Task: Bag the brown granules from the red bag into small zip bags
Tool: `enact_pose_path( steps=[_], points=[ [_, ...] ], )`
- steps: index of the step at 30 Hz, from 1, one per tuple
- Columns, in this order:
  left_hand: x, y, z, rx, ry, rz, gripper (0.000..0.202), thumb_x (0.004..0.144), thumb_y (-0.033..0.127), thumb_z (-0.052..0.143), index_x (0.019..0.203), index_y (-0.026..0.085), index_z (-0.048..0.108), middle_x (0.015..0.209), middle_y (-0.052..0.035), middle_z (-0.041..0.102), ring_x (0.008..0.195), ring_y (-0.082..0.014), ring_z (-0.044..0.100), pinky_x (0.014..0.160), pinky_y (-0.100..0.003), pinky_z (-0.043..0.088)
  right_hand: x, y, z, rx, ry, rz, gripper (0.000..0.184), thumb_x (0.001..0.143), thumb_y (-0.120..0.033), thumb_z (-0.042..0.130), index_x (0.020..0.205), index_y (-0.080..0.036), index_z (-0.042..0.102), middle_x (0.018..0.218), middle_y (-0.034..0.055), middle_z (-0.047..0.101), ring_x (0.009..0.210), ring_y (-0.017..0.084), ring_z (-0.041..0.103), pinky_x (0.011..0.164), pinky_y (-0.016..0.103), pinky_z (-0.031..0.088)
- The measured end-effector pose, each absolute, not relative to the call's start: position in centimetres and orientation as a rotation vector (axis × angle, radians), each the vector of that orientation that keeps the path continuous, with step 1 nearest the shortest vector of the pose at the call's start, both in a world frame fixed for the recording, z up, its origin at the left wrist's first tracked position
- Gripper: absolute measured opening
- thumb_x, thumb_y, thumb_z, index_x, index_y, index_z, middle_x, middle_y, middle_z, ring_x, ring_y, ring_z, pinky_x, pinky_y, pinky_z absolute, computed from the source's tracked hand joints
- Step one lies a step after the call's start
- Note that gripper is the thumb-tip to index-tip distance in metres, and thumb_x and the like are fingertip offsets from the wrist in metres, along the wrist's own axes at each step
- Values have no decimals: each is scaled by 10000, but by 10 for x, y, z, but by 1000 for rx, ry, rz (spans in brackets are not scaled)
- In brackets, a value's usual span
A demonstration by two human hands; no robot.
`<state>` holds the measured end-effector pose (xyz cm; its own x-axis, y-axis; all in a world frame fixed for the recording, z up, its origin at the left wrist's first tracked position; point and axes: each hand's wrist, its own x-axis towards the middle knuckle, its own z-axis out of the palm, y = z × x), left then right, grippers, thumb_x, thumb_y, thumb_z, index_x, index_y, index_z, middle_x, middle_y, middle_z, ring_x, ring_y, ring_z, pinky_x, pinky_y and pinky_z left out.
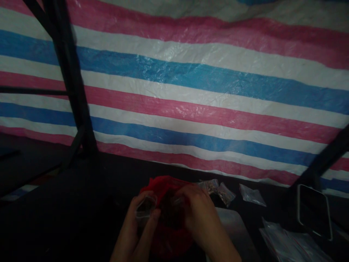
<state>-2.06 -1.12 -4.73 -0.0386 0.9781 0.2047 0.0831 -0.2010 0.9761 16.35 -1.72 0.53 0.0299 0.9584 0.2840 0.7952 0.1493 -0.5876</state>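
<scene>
Nearest the lens, at six o'clock, two bare hands are seen working close together over a dark table [81, 203]. Lighting is poor, so much detail is lost.

Left hand [137, 222], at seven o'clock: a small clear plastic bag [145, 208] is pinched between thumb and fingers, the fingers curled round it. What the bag holds cannot be made out.

Just behind and between both hands, a red bag [163, 189] is seen, bunched up, its mouth turned towards the hands. Something dark is glimpsed inside it, too dim to identify.

Right hand [197, 214], at five o'clock: the fingers are bent and pressed down into the top of the red bag, closed on its edge or on something clear there; which one cannot be told.

Further right, at four o'clock, two little clear packets [218, 189] with brownish contents are lying side by side on the table, just beside the right hand. A flat empty-looking clear packet [252, 195] is lying apart from them. A pale board [234, 229] is spotted under the right wrist.

At three to four o'clock, a dark tray with a light rim [315, 214] is propped on the table, and a stack of clear sleeves [289, 243] is spread below it.

Behind everything, from nine to three o'clock, a striped tarpaulin [191, 91] in red, white and blue is hung, crossed by black frame bars [71, 80].
</scene>
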Motion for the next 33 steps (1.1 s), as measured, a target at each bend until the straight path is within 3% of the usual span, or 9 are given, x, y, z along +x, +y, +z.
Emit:
enact_pose_path(
  steps=[4, 8, 10, 15, 17, 20, 25, 28, 33],
  points=[
    [-26, -8, -44, 1349, 1366, 1369, 656, 828, 760, 623, 1232, 244, 648, 1206, -105, 758, 1069, -338, 753, 940, -486, 619, 162, -6, -4, -1824, -1862, 187, 505, 705, 71, 493, 1027, -207, 765, 1133, 78, 790, 1153, 291, 634, 1025, 437, 377],
    [-24, -3, -47, 1359, 1511, 1317, 696, 788, 788, 600, 1162, 205, 664, 1181, -143, 739, 1109, -377, 715, 1007, -558, 567, 159, -4, -4, -1727, -1884, 301, 446, 674, 27, 557, 963, -246, 760, 1055, 37, 786, 1112, 257, 624, 1031, 405, 345],
    [-22, -3, -46, 1285, 1499, 1298, 678, 785, 783, 599, 1135, 207, 672, 1143, -130, 749, 1083, -360, 720, 977, -518, 585, 156, -5, -5, -1688, -1911, 345, 433, 657, 19, 577, 951, -245, 755, 1029, 32, 778, 1104, 248, 619, 1051, 411, 317],
    [-21, -4, -42, 1113, 1328, 1238, 643, 817, 793, 607, 1129, 235, 681, 960, -43, 761, 859, -263, 725, 744, -368, 626, 148, -8, -12, -1653, -1906, 458, 415, 652, 8, 611, 942, -250, 757, 1045, 36, 743, 1079, 253, 594, 997, 401, 347],
    [-21, -2, -43, 1117, 1314, 1292, 623, 797, 774, 654, 1113, 237, 678, 941, -32, 756, 833, -251, 720, 732, -358, 624, 149, -8, -14, -1645, -1832, 526, 406, 683, -2, 638, 956, -270, 771, 1069, 25, 744, 1107, 259, 586, 1012, 405, 357],
    [-21, 0, -47, 1233, 1362, 1395, 600, 737, 722, 733, 1086, 237, 676, 1015, -59, 765, 957, -298, 737, 856, -429, 620, 158, -9, -13, -1631, -1719, 574, 367, 733, -8, 654, 963, -266, 779, 1065, 20, 765, 1137, 269, 604, 1063, 438, 365],
    [-23, 1, -59, 1468, 1306, 1343, 501, 823, 588, 732, 1197, 262, 661, 1242, -102, 732, 1191, -344, 683, 1064, -561, 525, 173, -12, -6, -1478, -1608, 638, 287, 813, -56, 637, 984, -241, 774, 1065, 32, 787, 1098, 266, 676, 1006, 417, 481],
    [-20, 0, -63, 1516, 1239, 1306, 452, 890, 530, 692, 1247, 260, 626, 1281, -108, 709, 1206, -319, 681, 1068, -528, 536, 172, -16, -3, -1491, -1593, 617, 293, 847, -86, 635, 1039, -256, 776, 1102, 38, 782, 1118, 275, 684, 1013, 436, 499],
    [-10, 9, -78, 1548, 1231, 1590, 446, 919, 358, 671, 1327, 259, 520, 1272, -101, 658, 1137, -270, 691, 945, -431, 602, 156, -22, 4, -1532, -1662, 496, 433, 778, -44, 709, 1138, -278, 769, 1278, 53, 742, 1294, 310, 605, 1160, 518, 385]
  ],
)
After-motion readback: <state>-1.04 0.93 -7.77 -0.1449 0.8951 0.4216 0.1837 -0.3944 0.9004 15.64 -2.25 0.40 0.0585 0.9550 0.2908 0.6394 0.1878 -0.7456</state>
